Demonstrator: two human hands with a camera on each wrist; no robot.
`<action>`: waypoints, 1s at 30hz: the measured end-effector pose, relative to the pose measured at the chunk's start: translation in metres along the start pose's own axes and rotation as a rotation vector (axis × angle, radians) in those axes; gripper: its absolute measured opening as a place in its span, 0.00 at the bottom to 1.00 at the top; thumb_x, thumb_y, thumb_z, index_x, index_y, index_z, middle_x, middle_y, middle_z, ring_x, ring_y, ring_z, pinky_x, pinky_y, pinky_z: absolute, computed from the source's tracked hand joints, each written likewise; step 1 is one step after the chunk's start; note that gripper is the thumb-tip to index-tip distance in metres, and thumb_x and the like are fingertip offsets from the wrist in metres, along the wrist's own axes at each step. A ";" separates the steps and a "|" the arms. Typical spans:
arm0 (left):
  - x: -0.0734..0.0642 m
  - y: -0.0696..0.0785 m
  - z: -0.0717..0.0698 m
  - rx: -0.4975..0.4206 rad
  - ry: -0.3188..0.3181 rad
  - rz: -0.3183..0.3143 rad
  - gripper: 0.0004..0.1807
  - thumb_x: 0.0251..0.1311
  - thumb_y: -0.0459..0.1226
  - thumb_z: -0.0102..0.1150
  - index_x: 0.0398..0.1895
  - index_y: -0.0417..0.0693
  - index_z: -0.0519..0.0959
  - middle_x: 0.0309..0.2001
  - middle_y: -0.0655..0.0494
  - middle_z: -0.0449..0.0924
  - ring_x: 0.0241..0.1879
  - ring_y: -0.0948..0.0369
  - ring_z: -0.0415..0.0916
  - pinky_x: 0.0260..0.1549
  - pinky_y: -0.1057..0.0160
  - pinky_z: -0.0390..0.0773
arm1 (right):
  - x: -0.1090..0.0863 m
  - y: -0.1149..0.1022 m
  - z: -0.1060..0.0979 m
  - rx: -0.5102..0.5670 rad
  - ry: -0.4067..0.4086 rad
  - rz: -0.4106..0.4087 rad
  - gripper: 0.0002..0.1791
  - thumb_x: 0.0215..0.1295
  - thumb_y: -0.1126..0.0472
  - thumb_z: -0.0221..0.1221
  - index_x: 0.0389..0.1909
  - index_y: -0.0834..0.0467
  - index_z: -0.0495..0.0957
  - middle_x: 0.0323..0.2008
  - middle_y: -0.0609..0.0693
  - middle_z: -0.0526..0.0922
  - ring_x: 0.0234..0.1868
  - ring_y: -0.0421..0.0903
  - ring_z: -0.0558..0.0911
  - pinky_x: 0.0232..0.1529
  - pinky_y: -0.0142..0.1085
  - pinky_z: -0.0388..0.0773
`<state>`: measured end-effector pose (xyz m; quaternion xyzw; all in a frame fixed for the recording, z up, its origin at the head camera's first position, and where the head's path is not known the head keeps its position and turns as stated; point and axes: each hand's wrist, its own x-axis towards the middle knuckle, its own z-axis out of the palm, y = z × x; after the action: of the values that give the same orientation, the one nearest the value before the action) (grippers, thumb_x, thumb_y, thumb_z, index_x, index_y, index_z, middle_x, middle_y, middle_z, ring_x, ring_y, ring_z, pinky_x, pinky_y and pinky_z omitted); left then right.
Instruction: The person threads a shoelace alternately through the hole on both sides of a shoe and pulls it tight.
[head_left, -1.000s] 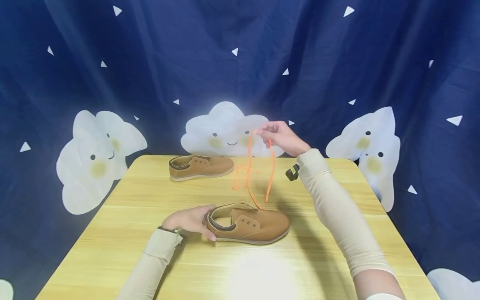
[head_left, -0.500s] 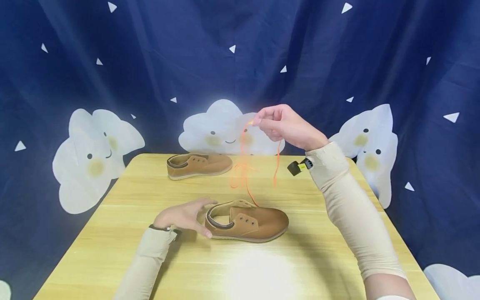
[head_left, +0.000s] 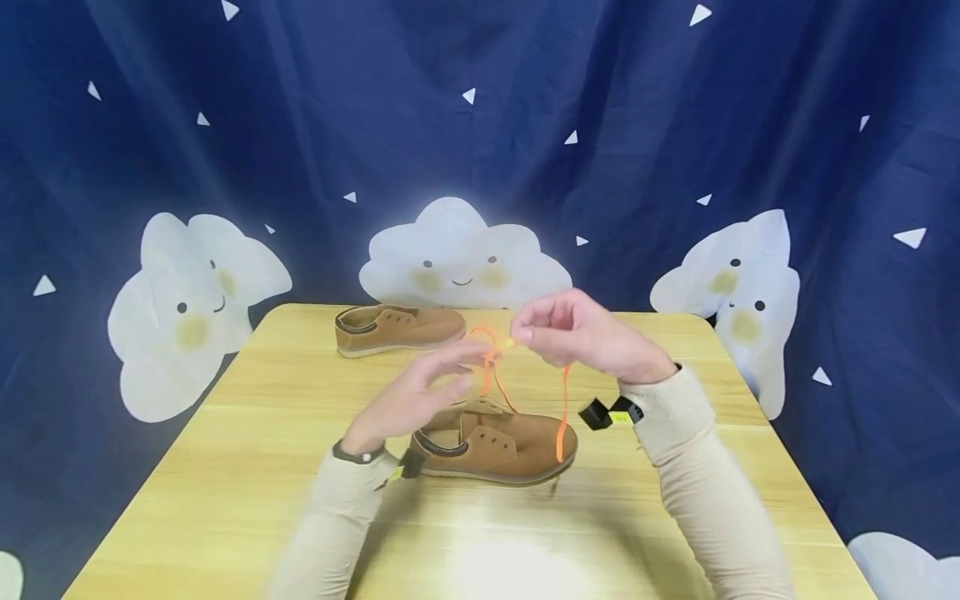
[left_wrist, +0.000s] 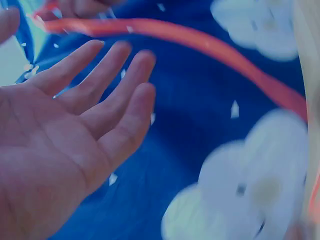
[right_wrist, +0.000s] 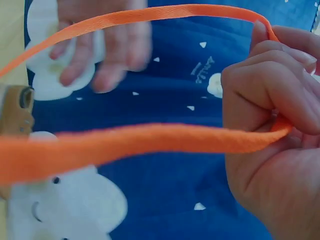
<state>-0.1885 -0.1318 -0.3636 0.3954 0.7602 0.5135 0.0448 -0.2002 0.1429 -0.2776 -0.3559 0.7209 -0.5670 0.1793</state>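
Above the near brown shoe (head_left: 536,440), my right hand (head_left: 592,340) pinches an orange shoelace (head_left: 565,408) between thumb and forefinger. One end of the lace dangles in front of the shoe's toe, and another stretch runs down to the shoe's far eyelet side. In the right wrist view the flat lace (right_wrist: 165,138) passes through the curled fingers of that hand (right_wrist: 275,110). My left hand (head_left: 412,396) is raised over the shoe's heel, blurred, with fingers spread towards the lace. The left wrist view shows its palm (left_wrist: 55,145) bare and the lace (left_wrist: 200,40) beyond the fingertips.
A second brown shoe (head_left: 420,330), without a lace in its visible eyelets, stands at the table's back edge. Both shoes are on a light wooden table (head_left: 225,467). Behind it hangs a dark blue curtain (head_left: 480,158) with clouds and white triangles.
My left hand has left the shoe's heel and risen to the right, towards the lace. My right hand first rose with the lace, then came down nearer the shoe, still pinching it.
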 end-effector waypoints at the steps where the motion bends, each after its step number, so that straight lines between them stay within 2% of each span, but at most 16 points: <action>1: 0.004 0.002 0.005 -0.050 -0.021 -0.002 0.19 0.79 0.44 0.50 0.67 0.52 0.76 0.63 0.53 0.81 0.66 0.58 0.75 0.67 0.47 0.75 | -0.003 0.008 0.002 0.005 -0.009 -0.003 0.08 0.76 0.61 0.56 0.37 0.59 0.81 0.14 0.46 0.57 0.15 0.44 0.56 0.18 0.36 0.51; 5: 0.015 0.001 0.018 -0.166 -0.099 -0.050 0.16 0.81 0.42 0.45 0.51 0.45 0.82 0.45 0.43 0.86 0.51 0.57 0.82 0.61 0.54 0.78 | -0.012 0.037 0.005 0.012 -0.010 0.022 0.09 0.77 0.61 0.55 0.38 0.60 0.80 0.14 0.45 0.58 0.15 0.42 0.57 0.18 0.33 0.54; 8: 0.016 -0.006 0.019 -0.138 -0.126 -0.089 0.16 0.80 0.40 0.47 0.40 0.44 0.83 0.35 0.42 0.85 0.40 0.58 0.82 0.53 0.60 0.81 | -0.021 0.057 0.004 0.023 0.007 0.066 0.09 0.77 0.61 0.55 0.38 0.61 0.80 0.15 0.43 0.60 0.15 0.41 0.59 0.19 0.31 0.58; 11: 0.015 -0.015 0.016 -0.077 -0.160 -0.114 0.15 0.79 0.40 0.49 0.37 0.45 0.83 0.28 0.46 0.83 0.33 0.58 0.80 0.46 0.63 0.80 | -0.029 0.073 0.002 0.000 0.009 0.102 0.09 0.77 0.61 0.56 0.38 0.62 0.80 0.16 0.42 0.65 0.15 0.40 0.62 0.19 0.30 0.64; 16: 0.012 -0.025 0.006 0.044 -0.216 -0.132 0.16 0.78 0.42 0.51 0.35 0.46 0.84 0.26 0.51 0.79 0.27 0.63 0.73 0.33 0.66 0.76 | -0.039 0.096 0.001 -0.063 -0.060 0.146 0.09 0.77 0.62 0.56 0.37 0.63 0.80 0.21 0.48 0.77 0.18 0.38 0.74 0.20 0.29 0.74; 20: 0.011 -0.029 -0.001 0.110 -0.263 -0.157 0.17 0.77 0.44 0.53 0.35 0.44 0.85 0.23 0.54 0.75 0.22 0.68 0.68 0.25 0.68 0.72 | -0.045 0.108 -0.001 -0.048 -0.137 0.180 0.10 0.77 0.66 0.54 0.36 0.68 0.79 0.26 0.64 0.82 0.22 0.40 0.81 0.24 0.30 0.80; 23: 0.009 -0.032 -0.007 0.164 -0.269 -0.175 0.17 0.76 0.46 0.55 0.36 0.46 0.86 0.23 0.61 0.74 0.23 0.69 0.67 0.26 0.68 0.72 | -0.049 0.113 -0.005 -0.066 -0.183 0.200 0.10 0.75 0.68 0.53 0.36 0.69 0.79 0.32 0.71 0.84 0.27 0.43 0.85 0.31 0.35 0.85; 27: 0.006 -0.035 -0.015 0.190 -0.252 -0.197 0.14 0.75 0.46 0.57 0.36 0.50 0.86 0.25 0.66 0.74 0.25 0.69 0.67 0.28 0.67 0.71 | -0.051 0.119 -0.009 -0.119 -0.253 0.223 0.10 0.74 0.71 0.52 0.36 0.69 0.81 0.38 0.71 0.87 0.34 0.46 0.87 0.37 0.37 0.86; 30: 0.004 -0.035 -0.016 0.181 -0.265 -0.207 0.13 0.75 0.45 0.57 0.37 0.50 0.87 0.26 0.66 0.75 0.26 0.68 0.67 0.28 0.68 0.72 | -0.052 0.126 -0.010 -0.154 -0.308 0.231 0.09 0.72 0.72 0.53 0.36 0.68 0.83 0.36 0.67 0.87 0.33 0.47 0.85 0.35 0.32 0.82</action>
<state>-0.2181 -0.1468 -0.3829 0.3819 0.8272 0.3793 0.1614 -0.2106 0.2000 -0.4009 -0.3660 0.7623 -0.4245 0.3238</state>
